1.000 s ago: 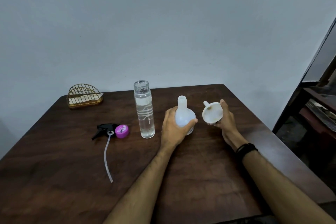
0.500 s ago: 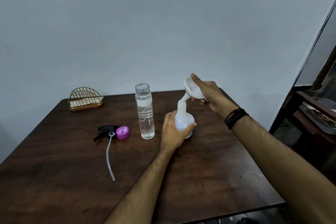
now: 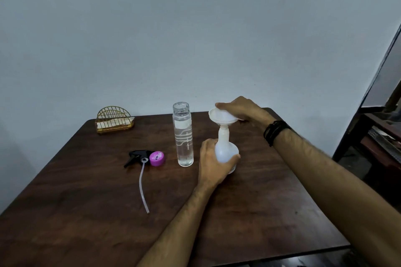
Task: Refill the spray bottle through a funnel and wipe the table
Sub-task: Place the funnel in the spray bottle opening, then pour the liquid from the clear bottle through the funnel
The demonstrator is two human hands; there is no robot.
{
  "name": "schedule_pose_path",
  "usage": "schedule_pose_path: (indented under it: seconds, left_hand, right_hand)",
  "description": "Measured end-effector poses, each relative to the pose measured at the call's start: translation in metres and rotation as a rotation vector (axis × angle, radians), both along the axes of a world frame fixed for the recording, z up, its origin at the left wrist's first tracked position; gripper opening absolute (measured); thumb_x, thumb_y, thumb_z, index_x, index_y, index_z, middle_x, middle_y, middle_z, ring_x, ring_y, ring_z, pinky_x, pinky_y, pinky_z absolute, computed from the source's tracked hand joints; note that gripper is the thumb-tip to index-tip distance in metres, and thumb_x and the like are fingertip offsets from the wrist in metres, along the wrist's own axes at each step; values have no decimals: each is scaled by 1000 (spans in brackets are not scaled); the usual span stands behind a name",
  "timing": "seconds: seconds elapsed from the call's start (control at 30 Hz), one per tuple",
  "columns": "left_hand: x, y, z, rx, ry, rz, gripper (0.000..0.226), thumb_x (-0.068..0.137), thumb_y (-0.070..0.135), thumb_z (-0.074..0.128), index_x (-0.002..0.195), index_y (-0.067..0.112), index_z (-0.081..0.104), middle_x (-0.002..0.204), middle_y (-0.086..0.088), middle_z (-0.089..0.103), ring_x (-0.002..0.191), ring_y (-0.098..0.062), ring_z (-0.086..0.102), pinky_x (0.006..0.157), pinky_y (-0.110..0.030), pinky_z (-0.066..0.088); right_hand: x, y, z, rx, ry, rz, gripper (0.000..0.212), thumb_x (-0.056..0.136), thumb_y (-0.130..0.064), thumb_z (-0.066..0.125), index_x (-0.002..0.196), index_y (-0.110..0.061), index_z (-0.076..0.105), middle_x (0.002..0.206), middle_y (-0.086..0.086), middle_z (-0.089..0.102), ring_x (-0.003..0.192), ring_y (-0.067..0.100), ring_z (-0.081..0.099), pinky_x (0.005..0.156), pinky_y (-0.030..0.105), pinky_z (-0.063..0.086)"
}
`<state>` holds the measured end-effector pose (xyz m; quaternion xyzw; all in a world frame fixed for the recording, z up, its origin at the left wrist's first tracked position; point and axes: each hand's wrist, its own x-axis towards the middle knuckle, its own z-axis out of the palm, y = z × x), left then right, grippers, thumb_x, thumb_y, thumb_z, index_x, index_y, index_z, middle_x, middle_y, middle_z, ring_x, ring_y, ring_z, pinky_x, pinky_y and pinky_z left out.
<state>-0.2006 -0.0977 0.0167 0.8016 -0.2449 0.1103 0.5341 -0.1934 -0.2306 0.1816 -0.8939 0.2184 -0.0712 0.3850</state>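
Observation:
A white round-bellied spray bottle stands upright on the dark wooden table. My left hand grips its belly from the left. A white funnel sits upright with its spout in the bottle's neck. My right hand lies over the funnel's rim, fingers curled round its far edge. A tall clear bottle, uncapped and mostly full of water, stands just left of the spray bottle. The black spray trigger with its long tube lies further left beside a pink cap.
A gold wire holder with folded napkins stands at the table's back left corner. Dark furniture fills the space off the table's right edge. A pale wall rises behind the table.
My right hand lifted the funnel from beside the spray bottle, turned it spout down and set it into the bottle's neck. My left hand kept its grip on the bottle.

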Motion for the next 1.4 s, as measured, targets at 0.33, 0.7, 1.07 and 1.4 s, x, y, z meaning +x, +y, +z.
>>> schedule_pose_path:
  seconds: [0.33,0.7,1.07,1.4]
  left_hand:
    - [-14,25,26,-216,-21,29,47,93,51,64,127,19,59,111,12,69,102,-2,63,87,-26,52]
    - [-21,50,23,-361,-91,139,28,98,44,53,102,18,64,94,3,69,90,-15,65,79,-42,54]
    - [-14,84,21,-371,-145,339,39,92,49,52,103,14,65,93,10,68,88,-1,63,73,-34,55]
    - [-5,76,21,-303,-142,353,40,99,56,43,107,22,63,96,9,70,89,-9,66,75,-40,57]
  right_hand:
    - [-11,24,-19,433,-10,159,31,99,-41,54,101,-11,63,74,6,61,52,13,48,38,21,31]
    - [3,21,-52,572,-302,68,31,103,-42,49,101,-17,67,95,0,68,90,20,56,73,28,43]
    - [26,80,-90,179,-303,423,91,70,-34,88,144,-18,38,132,-3,60,116,11,59,89,15,47]
    - [13,71,-105,93,-575,310,53,83,-29,82,126,-19,51,114,-5,64,101,2,63,81,19,49]
